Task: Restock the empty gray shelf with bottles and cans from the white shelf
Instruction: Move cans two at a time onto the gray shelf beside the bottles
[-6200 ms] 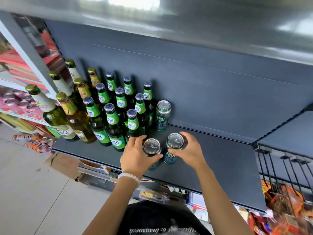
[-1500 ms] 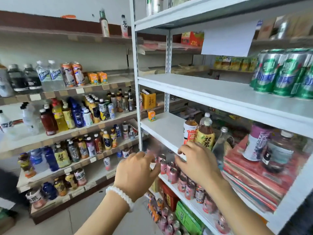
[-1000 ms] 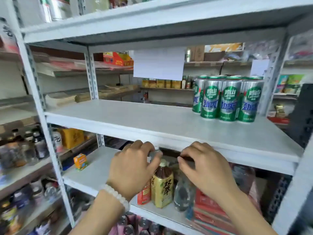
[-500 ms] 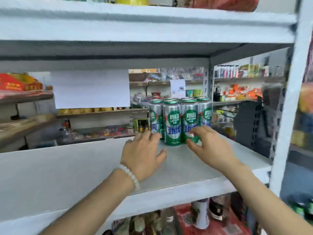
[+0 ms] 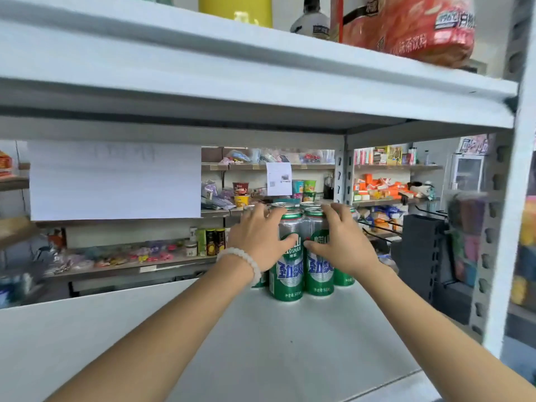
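A cluster of several tall green and silver cans stands toward the back right of the white shelf (image 5: 290, 352). My left hand (image 5: 258, 242), with a white bead bracelet on its wrist, curls round the front left can (image 5: 285, 275). My right hand (image 5: 340, 246) curls round the front right can (image 5: 319, 274). The two thumbs nearly touch between these cans. More cans (image 5: 343, 278) stand behind, mostly hidden by my hands. The gray shelf is out of view.
The white board above (image 5: 261, 91) hangs low over the cans and carries a red package (image 5: 412, 27). A white upright post (image 5: 519, 227) bounds the right side. A white paper sheet (image 5: 116, 181) hangs at the back left. Other stocked shelves lie beyond.
The view swung from the gray shelf to the white one. My hands rose past the lower tiers to the can cluster and closed round the two front cans.
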